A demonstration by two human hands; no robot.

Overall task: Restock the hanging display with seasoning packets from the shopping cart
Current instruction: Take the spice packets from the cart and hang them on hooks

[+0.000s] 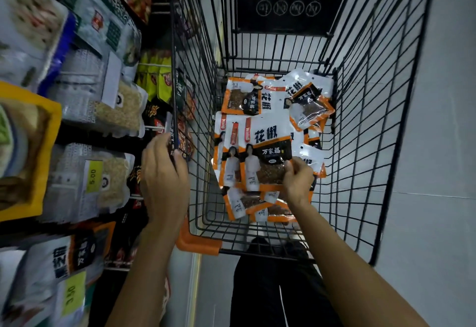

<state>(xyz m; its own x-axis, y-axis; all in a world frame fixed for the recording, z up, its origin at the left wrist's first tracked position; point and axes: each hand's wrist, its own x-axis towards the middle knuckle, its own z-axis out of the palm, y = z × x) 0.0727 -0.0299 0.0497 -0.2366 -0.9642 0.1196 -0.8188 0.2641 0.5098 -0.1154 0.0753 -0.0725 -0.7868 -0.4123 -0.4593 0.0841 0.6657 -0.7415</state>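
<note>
- The left hand [164, 172] had its fingers [164, 138] clenched over the top wire of the shopping cart [373, 95], at its left edge.
- The right hand [298, 180] reached into the cart, grasping a fanned bunch of seasoning packets [257, 151] by a lower corner, thumb on top (white and orange packs with dark spice showing through a window).
- That bunch sat toward the cart's left side, overlapping other packs near the near edge.
- Loose packets [278, 95] lay heaped at the far end, reaching the far right corner.
- The hanging display [103, 95] stood just beside the cart's left edge, carrying bagged goods and a yellow price tag [93, 176].
</note>
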